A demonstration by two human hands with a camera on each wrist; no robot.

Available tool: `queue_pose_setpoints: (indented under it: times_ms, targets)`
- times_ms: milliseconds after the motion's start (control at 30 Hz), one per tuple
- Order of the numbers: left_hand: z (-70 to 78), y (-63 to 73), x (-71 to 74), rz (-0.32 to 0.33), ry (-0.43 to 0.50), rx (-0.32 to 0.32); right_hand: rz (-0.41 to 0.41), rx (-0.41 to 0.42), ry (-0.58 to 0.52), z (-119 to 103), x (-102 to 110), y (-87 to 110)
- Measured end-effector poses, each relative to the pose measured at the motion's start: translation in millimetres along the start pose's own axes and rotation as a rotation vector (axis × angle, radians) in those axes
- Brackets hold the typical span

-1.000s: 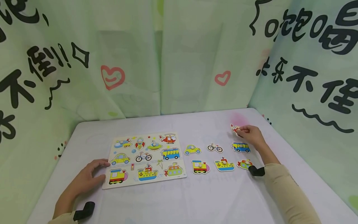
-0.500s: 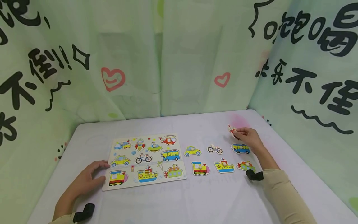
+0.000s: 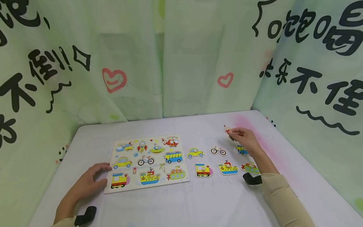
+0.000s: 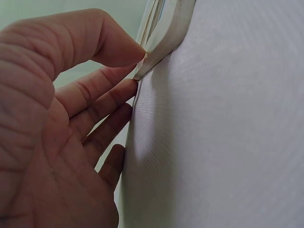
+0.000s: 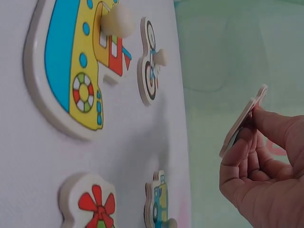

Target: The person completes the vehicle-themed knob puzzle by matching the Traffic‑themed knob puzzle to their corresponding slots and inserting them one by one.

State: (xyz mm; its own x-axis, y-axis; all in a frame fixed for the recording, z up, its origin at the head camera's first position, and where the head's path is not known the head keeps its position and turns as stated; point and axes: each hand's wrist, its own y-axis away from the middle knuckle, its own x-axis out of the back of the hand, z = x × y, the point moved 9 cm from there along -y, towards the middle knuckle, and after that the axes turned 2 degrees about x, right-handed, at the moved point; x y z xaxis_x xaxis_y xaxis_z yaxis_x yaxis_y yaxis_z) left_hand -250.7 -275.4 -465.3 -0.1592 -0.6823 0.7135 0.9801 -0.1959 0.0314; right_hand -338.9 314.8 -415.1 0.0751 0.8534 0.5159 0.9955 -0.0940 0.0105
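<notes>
The right hand (image 3: 246,139) pinches a red piece (image 3: 227,131) (probably the helicopter) off the bench. Keep it level; the left hand (image 3: 90,181), fingers relaxed, steadies the puzzle board (image 3: 147,186).

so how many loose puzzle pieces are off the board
7: car, bicycle, bus partly behind the right hand, then train, boat, submarine, plus a red piece held in its fingers.

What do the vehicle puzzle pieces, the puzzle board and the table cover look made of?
The red-and-white cutout piece pinched in the right hand shows a pale, thick raw edge, likely plywood with a glossy printed face. The boat piece has a rounded pale knob, probably wood. The pale picture puzzle board shows a layered edge, seemingly plywood. The white table cover shows a fine weave: fabric.
</notes>
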Motion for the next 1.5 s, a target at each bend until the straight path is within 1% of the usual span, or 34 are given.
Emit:
queue_pose_setpoints:
  times_ms: [100,267,400,500,733,967,1100,1300,1500]
  targets:
    - [0.7,-0.5,0.4,0.005,-0.002,-0.009,0.004,0.016,-0.021,-6,-5,0.5]
    - [0.4,0.5,0.1,0.003,-0.006,0.000,0.018,0.034,-0.047,-15,-15,3.3]
    - [0.9,0.9,-0.5,0.000,-0.006,-0.005,0.019,0.043,-0.065,-20,-23,4.1]
    - [1.9,1.3,-0.6,0.002,0.002,-0.014,0.005,0.047,-0.083,-24,-31,4.1]
    - [0.8,-0.5,-2.9,-0.012,-0.008,0.013,-0.028,0.051,-0.100,-28,-49,3.9]
    - [4.2,0.5,-0.7,-0.004,0.014,-0.002,-0.042,0.026,-0.151,-35,-66,3.5]
    - [3.3,0.4,-0.9,-0.009,0.017,0.010,-0.052,0.023,-0.138,-38,-78,3.1]
    - [3.2,0.9,-1.0,-0.012,0.023,0.014,-0.088,0.048,-0.147,-44,-96,3.1]
    - [3.6,1.2,0.4,-0.006,0.015,0.008,-0.131,0.072,-0.102,-53,-112,2.6]
